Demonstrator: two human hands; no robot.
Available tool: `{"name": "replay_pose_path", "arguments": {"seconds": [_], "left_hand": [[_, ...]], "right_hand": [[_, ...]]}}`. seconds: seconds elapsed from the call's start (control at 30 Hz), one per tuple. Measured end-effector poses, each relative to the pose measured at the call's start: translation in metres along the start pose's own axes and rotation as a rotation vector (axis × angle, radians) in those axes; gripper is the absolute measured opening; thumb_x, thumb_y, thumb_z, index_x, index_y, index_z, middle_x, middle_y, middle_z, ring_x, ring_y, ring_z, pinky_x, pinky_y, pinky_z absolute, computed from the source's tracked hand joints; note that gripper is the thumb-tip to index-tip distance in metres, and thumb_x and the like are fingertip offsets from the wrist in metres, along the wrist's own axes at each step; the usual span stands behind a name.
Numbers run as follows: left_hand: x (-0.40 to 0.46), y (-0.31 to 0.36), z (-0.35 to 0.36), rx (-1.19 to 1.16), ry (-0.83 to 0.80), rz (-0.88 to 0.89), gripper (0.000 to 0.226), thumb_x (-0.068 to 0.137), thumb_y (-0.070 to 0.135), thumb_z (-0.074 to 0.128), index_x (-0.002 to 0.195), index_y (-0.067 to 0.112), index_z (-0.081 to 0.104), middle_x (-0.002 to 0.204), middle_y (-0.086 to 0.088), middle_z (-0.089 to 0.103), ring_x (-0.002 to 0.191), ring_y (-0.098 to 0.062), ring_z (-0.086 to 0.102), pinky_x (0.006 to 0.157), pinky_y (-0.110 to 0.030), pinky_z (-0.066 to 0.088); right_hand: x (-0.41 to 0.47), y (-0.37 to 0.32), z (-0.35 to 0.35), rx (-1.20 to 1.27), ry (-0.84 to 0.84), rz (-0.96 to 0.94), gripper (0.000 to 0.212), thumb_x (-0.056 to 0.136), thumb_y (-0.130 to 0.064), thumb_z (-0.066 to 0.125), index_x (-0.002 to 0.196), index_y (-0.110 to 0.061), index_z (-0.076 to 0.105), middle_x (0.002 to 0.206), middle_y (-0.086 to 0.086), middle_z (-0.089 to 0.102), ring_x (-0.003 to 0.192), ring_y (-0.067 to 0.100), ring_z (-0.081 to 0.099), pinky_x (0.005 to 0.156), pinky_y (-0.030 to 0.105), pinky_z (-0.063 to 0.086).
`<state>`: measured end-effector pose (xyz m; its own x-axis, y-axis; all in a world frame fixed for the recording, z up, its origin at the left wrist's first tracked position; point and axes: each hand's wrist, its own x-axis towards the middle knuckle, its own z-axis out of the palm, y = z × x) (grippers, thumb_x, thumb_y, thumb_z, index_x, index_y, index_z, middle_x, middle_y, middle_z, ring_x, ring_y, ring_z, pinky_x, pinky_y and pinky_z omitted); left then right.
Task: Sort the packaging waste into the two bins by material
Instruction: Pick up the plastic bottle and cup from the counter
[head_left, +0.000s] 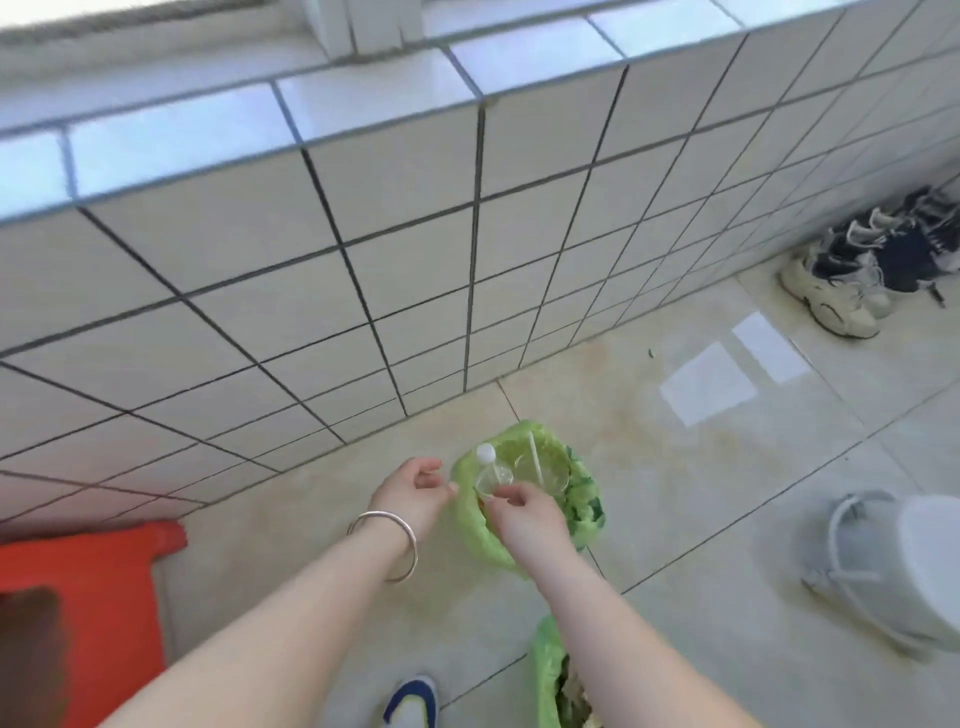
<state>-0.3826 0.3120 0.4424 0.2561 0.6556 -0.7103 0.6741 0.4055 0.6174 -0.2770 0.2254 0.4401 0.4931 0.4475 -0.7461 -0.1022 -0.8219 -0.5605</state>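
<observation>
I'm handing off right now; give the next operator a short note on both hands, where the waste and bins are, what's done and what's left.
Left hand: loosely curled, holding nothing, just left of the far green-lined bin.
Right hand: over that bin's near edge, fingertips at the clear plastic bottle; whether it grips the bottle is unclear.
In the far bin: the bottle with its white cap, a clear cup and a white straw.
Near bin, at the bottom edge: holds mixed scraps, too blurred to identify.
Done: plastics appear gathered in the far bin.
Left: confirm the bottle is released; no loose waste is visible on the floor.
</observation>
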Motion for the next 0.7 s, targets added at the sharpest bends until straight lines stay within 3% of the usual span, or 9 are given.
{"name": "replay_pose_path", "arguments": {"seconds": [0.2, 0.33, 0.43, 0.57, 0.7], "left_hand": [[-0.157, 0.031, -0.113, -0.108, 0.135, 0.154, 0.028, 0.085, 0.014, 0.061, 0.113, 0.017, 0.058, 0.092, 0.006, 0.060, 0.083, -0.010, 0.055, 0.078, -0.026, 0.045], [-0.288, 0.016, -0.200, -0.122, 0.316, 0.179, 0.021, 0.084, 0.015, 0.062, 0.105, 0.020, 0.061, 0.094, 0.002, 0.064, 0.082, -0.011, 0.057, 0.076, -0.020, 0.045], [-0.384, -0.014, -0.262, -0.104, 0.475, 0.191, 0.022, 0.083, 0.016, 0.062, 0.103, 0.022, 0.062, 0.089, 0.007, 0.064, 0.079, -0.009, 0.059, 0.066, -0.009, 0.043], [-0.502, -0.079, -0.329, -0.156, 0.683, 0.161, 0.021, 0.083, 0.020, 0.062, 0.101, 0.029, 0.060, 0.088, 0.012, 0.064, 0.075, -0.001, 0.059, 0.071, -0.014, 0.043], [-0.601, -0.160, -0.380, -0.274, 0.846, 0.127, 0.019, 0.083, 0.023, 0.062, 0.100, 0.033, 0.059, 0.092, 0.010, 0.065, 0.084, -0.010, 0.060, 0.080, -0.026, 0.049]], "right_hand": [[-0.151, -0.087, 0.018, -0.145, -0.132, -0.334, 0.023, 0.084, -0.022, 0.060, 0.105, -0.015, 0.063, 0.099, 0.001, 0.065, 0.097, 0.017, 0.059, 0.089, 0.028, 0.044], [-0.284, -0.123, 0.047, -0.127, -0.269, -0.441, 0.006, 0.083, -0.021, 0.061, 0.083, -0.026, 0.059, 0.087, -0.003, 0.065, 0.089, 0.017, 0.061, 0.085, 0.033, 0.049], [-0.377, -0.137, 0.084, -0.141, -0.415, -0.486, 0.011, 0.084, -0.020, 0.059, 0.077, -0.029, 0.057, 0.091, 0.000, 0.067, 0.092, 0.019, 0.063, 0.086, 0.039, 0.050], [-0.492, -0.142, 0.144, -0.147, -0.588, -0.581, 0.011, 0.083, -0.016, 0.058, 0.081, -0.026, 0.061, 0.083, -0.003, 0.068, 0.070, 0.005, 0.065, 0.059, 0.018, 0.051], [-0.596, -0.128, 0.212, -0.276, -0.737, -0.679, 0.009, 0.082, -0.018, 0.057, 0.083, -0.025, 0.063, 0.086, 0.002, 0.070, 0.081, 0.021, 0.067, 0.076, 0.036, 0.054]]}}
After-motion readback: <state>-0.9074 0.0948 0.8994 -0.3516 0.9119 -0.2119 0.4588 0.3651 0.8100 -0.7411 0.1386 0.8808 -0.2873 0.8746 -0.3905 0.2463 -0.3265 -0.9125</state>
